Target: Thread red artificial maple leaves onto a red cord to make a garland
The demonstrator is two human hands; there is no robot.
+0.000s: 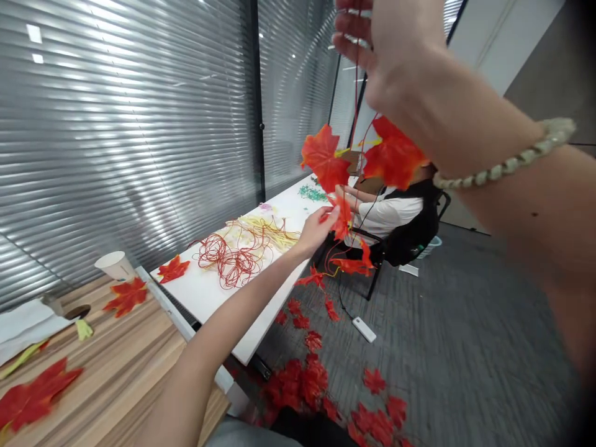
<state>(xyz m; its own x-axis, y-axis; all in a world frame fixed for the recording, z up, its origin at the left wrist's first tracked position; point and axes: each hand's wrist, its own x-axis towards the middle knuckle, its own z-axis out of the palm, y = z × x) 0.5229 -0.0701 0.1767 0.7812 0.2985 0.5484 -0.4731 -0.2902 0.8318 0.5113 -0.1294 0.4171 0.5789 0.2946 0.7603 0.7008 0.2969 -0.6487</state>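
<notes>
My left hand (320, 228) reaches forward with its fingers closed on a red maple leaf (343, 217) made of fabric or plastic. My right hand (361, 40) is raised at the top edge, partly cut off. A red cord (357, 93) runs down from its curled fingers; the pinch itself lies out of frame. Along the cord hang more maple leaves, one orange-red leaf (326, 158) and another leaf (393, 155) beside my right wrist. Lower leaves (352, 266) dangle below my left hand, with yellow stems showing.
A white table (218, 298) carries tangled red cord (237, 264), yellow strips (274, 234) and green bits (313, 193). Nearer stands a wooden desk (139, 347) with a paper cup (115, 266). Leaves (298, 379) cover the floor. A person (395, 208) sits by the table; a power strip (364, 329) lies nearby.
</notes>
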